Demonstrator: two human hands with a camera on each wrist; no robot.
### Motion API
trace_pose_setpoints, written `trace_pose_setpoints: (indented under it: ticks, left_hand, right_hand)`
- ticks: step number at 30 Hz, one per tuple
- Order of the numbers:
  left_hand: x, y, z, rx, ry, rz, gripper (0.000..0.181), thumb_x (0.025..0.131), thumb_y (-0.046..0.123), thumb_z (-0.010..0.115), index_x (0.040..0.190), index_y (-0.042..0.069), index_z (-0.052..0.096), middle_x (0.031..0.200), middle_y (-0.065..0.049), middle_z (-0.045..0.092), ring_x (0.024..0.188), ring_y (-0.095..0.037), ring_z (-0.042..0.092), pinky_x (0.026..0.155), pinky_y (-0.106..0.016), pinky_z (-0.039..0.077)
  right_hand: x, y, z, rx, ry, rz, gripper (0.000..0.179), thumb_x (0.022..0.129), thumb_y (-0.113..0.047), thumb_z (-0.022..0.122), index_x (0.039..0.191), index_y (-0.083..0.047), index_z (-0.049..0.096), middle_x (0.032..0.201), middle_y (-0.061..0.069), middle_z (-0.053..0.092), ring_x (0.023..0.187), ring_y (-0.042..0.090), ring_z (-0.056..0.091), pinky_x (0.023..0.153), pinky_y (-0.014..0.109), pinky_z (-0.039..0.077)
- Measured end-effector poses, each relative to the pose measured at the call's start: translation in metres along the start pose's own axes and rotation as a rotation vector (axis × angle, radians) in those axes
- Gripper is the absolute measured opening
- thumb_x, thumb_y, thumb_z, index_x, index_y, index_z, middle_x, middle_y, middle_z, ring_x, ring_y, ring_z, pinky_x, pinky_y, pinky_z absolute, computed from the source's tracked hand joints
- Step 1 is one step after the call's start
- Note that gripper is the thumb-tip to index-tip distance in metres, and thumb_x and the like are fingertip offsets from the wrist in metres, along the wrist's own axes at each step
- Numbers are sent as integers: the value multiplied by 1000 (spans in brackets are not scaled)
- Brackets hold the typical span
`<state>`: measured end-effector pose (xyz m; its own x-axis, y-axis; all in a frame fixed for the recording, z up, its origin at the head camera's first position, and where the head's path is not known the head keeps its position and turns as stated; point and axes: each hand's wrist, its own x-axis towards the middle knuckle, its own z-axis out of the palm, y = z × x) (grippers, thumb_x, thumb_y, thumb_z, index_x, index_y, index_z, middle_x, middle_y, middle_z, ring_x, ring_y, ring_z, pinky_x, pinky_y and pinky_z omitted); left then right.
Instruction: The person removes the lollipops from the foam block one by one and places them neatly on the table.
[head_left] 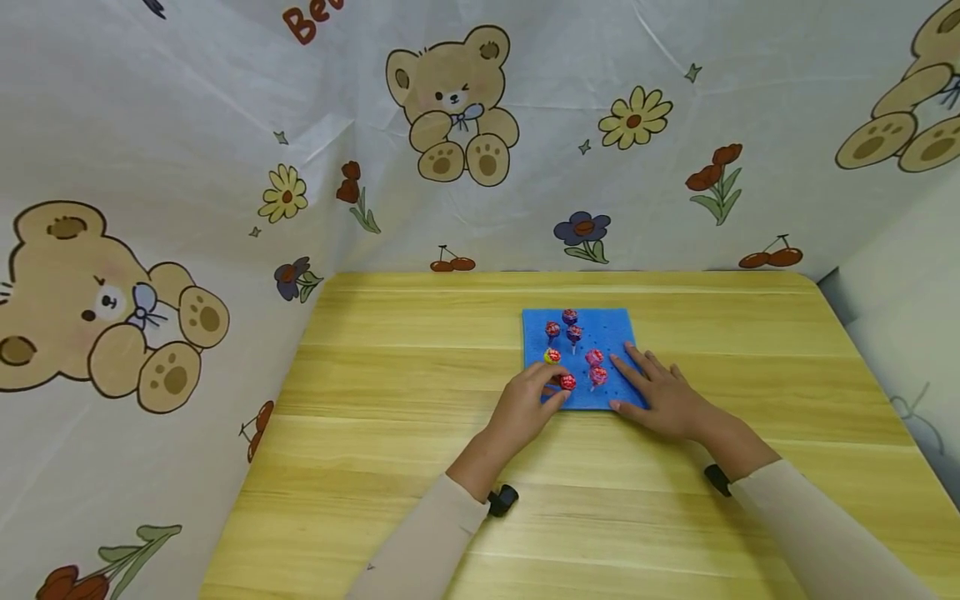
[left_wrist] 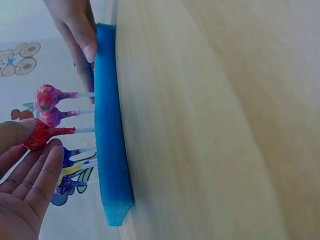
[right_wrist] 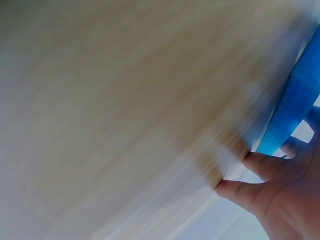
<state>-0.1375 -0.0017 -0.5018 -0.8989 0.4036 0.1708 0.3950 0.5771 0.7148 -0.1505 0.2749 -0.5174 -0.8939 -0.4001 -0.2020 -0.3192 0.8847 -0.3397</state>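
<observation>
A blue foam board (head_left: 611, 321) lies on the table with several wrapped lollipops standing in it by their sticks. My left hand (head_left: 522, 403) pinches the red lollipop (head_left: 567, 382) between thumb and fingers near the board's front left. In the left wrist view its stick (left_wrist: 84, 130) meets the foam. Behind it stand a yellow lollipop (head_left: 552, 356) and several dark ones, one a purple lollipop (head_left: 574, 333). Two pink lollipops, the nearer a pink lollipop (head_left: 597, 376), stand to the right. My right hand (head_left: 670, 402) rests with spread fingers on the board's right edge, some fingertips touching the table.
The wooden table (head_left: 390, 450) extends around the board on all sides. A white cloth (head_left: 525, 225) printed with bears and flowers hangs behind and at the left. Small holes dot the foam. A black wrist device (head_left: 503, 500) sits at my left cuff.
</observation>
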Motion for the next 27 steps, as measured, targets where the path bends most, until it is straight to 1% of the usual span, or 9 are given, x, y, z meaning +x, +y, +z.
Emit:
trace_pose_setpoints:
  ticks: [5,9,17,20,23,25,27]
  left_hand:
    - [1,3,-5,-12,26,24,29,97,19,69,125,15,66,114,1,67,99,-11,70,85,-15,56]
    - [1,6,-10,-52,55,38,29,97,18,70,125,13,66,115,0,67,104,-11,68,86,-13,55]
    - [-2,8,-15,-123,60,43,30,97,18,69,126,12,65,119,0,65,108,-11,66,88,-16,56]
    - [-3,7,-15,-144,60,50,30,98,20,68,126,11,65,119,0,64,108,-10,66,89,-18,57]
    - [-5,5,-16,-172,67,63,29,98,17,68,125,10,65,118,0,64,108,-10,66,89,-22,58]
    - [-7,4,-17,-188,75,71,29,97,16,68,125,9,66,118,-1,64,107,-10,66,88,-22,59]
    - [-8,2,-18,-197,86,73,30,97,14,68,126,10,66,118,-1,64,107,-11,66,88,-20,58]
  right_hand:
    - [2,1,0,3,11,-11,84,97,-64,51,163,-20,22,170,20,11,150,58,13,112,81,11]
    - [2,1,-1,0,6,-9,84,97,-64,52,163,-21,22,170,20,11,150,58,12,113,81,11]
    - [3,2,-1,-6,0,-7,85,97,-64,52,163,-20,22,169,20,12,149,59,13,112,82,11]
    - [3,2,-1,-9,0,-4,85,96,-65,51,163,-20,22,169,20,11,150,58,13,112,81,11]
    - [3,3,0,-11,-1,-2,85,96,-65,51,163,-21,22,170,20,11,150,58,13,112,81,11]
    - [3,3,1,-11,0,-2,85,96,-66,51,163,-22,22,170,20,11,150,58,13,112,81,12]
    - [3,4,1,-11,1,-4,85,96,-66,51,163,-23,21,170,20,11,150,58,14,112,81,12]
